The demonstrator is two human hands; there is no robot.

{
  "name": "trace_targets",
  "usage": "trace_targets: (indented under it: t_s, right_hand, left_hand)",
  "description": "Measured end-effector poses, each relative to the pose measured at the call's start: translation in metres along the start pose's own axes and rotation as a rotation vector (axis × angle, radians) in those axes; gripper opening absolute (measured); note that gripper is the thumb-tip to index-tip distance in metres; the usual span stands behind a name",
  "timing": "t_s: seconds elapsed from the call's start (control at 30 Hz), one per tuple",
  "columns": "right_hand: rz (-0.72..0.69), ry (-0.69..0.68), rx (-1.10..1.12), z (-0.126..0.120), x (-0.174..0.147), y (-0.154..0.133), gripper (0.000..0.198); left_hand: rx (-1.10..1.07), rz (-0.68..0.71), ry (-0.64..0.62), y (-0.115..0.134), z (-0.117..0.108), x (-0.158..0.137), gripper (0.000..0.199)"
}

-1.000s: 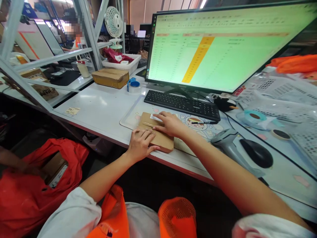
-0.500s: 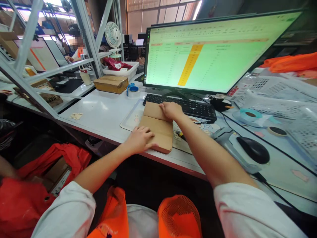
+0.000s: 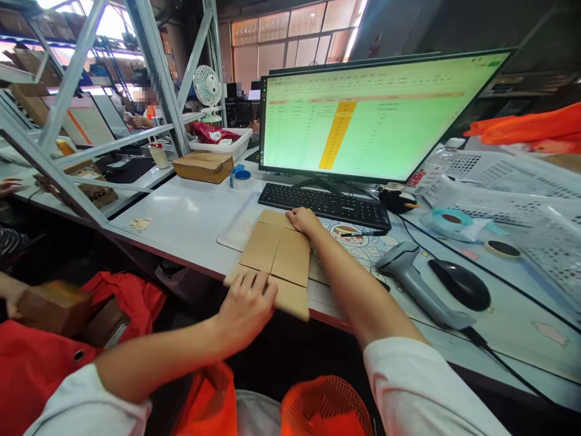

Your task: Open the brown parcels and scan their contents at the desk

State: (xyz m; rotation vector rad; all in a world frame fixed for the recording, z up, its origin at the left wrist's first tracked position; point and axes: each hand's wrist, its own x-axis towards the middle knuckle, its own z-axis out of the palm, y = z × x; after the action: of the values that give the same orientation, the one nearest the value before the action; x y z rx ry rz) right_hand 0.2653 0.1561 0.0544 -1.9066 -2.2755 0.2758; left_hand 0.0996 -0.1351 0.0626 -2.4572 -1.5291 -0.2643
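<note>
A flat brown cardboard box [image 3: 276, 254] lies unfolded at the desk's front edge, on a printed desk mat [image 3: 358, 239]. Its near flap hangs past the edge. My left hand [image 3: 245, 306] grips that near flap, fingers on top. My right hand [image 3: 303, 220] presses down on the far end of the cardboard, just in front of the black keyboard [image 3: 324, 204].
A large monitor [image 3: 372, 118] with a green spreadsheet stands behind the keyboard. A grey barcode scanner [image 3: 417, 284] and black mouse [image 3: 458, 284] lie to the right. A taped parcel [image 3: 203, 166] sits at the back left. A red bag [image 3: 40, 357] with boxes is low on the left, another person's hand [image 3: 11, 297] in it.
The cardboard box has been opened out flat and drawn toward me over the desk edge. My left hand slid back to its near flap; my right hand stayed at the far end.
</note>
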Motion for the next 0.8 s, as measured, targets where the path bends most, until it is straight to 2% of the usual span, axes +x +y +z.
trace_targets:
  t_s: [0.07, 0.13, 0.23, 0.3, 0.33, 0.4, 0.47, 0.53, 0.6, 0.7, 0.8]
  right_hand:
    - [-0.01, 0.053, 0.005, -0.002, -0.004, -0.003, 0.044]
    - [-0.029, 0.151, 0.002, -0.008, -0.014, -0.006, 0.042]
    - [-0.182, 0.395, 0.028, -0.018, -0.038, -0.014, 0.042]
    - [-0.419, 0.464, 0.088, -0.02, -0.06, -0.019, 0.035]
    - [-0.56, 0.414, 0.123, -0.02, -0.072, -0.021, 0.029]
    - [-0.795, 0.186, 0.176, -0.015, -0.096, -0.025, 0.024]
    - [-0.908, 0.002, 0.184, -0.008, -0.116, -0.029, 0.023]
    - [-0.925, -0.041, 0.134, -0.005, -0.129, -0.034, 0.022]
    - [-0.926, -0.041, 0.048, -0.009, -0.135, -0.038, 0.019]
    - [-0.88, 0.033, 0.01, -0.029, -0.139, -0.035, 0.019]
    - [-0.695, 0.203, 0.153, -0.054, -0.149, -0.01, 0.024]
  left_hand:
    - [-0.059, 0.054, -0.017, 0.003, 0.014, -0.03, 0.039]
    - [-0.14, 0.116, -0.06, -0.007, 0.014, -0.036, 0.045]
    - [-0.398, 0.109, -0.139, -0.041, -0.004, -0.001, 0.034]
    - [-0.583, 0.047, -0.106, -0.07, -0.011, 0.038, 0.032]
    - [-0.618, 0.031, -0.059, -0.084, -0.009, 0.057, 0.031]
    - [-0.641, 0.01, -0.009, -0.105, 0.006, 0.088, 0.03]
    - [-0.607, 0.006, 0.004, -0.114, 0.03, 0.103, 0.034]
    - [-0.539, 0.012, 0.002, -0.114, 0.051, 0.106, 0.041]
    - [-0.468, 0.018, -0.016, -0.111, 0.061, 0.101, 0.045]
    - [-0.399, 0.003, -0.071, -0.105, 0.054, 0.093, 0.047]
    - [-0.374, -0.061, -0.113, -0.097, 0.034, 0.095, 0.054]
